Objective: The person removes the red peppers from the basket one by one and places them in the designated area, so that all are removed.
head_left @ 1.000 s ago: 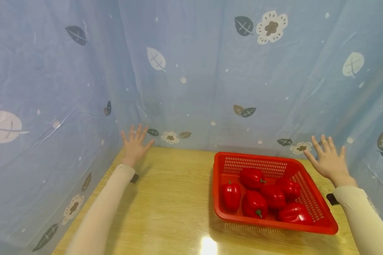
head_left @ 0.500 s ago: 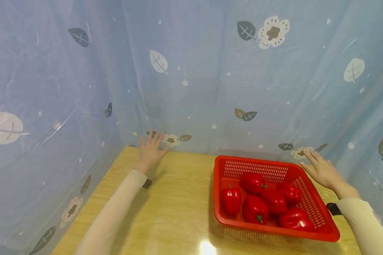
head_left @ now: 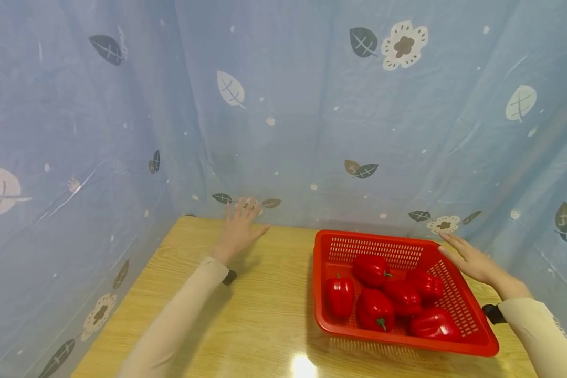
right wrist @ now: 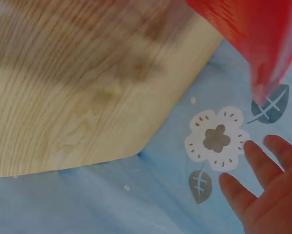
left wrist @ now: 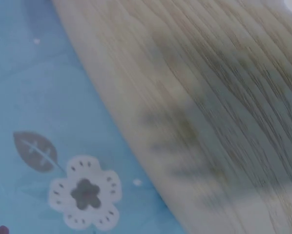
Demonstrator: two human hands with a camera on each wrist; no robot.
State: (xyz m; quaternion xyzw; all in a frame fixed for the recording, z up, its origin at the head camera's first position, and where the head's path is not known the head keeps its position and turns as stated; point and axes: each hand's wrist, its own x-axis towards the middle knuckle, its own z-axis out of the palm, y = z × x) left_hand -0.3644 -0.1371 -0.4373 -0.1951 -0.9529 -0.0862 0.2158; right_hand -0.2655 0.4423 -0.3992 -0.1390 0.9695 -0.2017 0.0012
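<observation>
Hovering near the far edge of a wooden table (head_left: 260, 310), a person's left hand (head_left: 240, 233) spreads its straight fingers, grasping nothing, just left of and below the frame's centre. At right, the right hand (head_left: 474, 264) extends its fingers beside the upper right corner of a red basket (head_left: 406, 342), likewise grasping nothing; whether a fingertip brushes the rim cannot be told. The basket sits on the table in the lower right of the frame, holding six red peppers (head_left: 375, 307), green stems showing on three. A blue cloth (head_left: 288, 131) printed with leaves and flowers hangs behind.

The basket's slotted walls look like moulded plastic, probably light in itself and fairly stiff, with a little give under load. The surest hold appears to be under the rim, midway along the two short sides at left and right, with the basket level so that its contents do not roll. Glossy and smooth, the peppers look firm and likely slippery, better taken around the widest part than by the thin stems. Their weight, real or model, cannot be judged by eye.
</observation>
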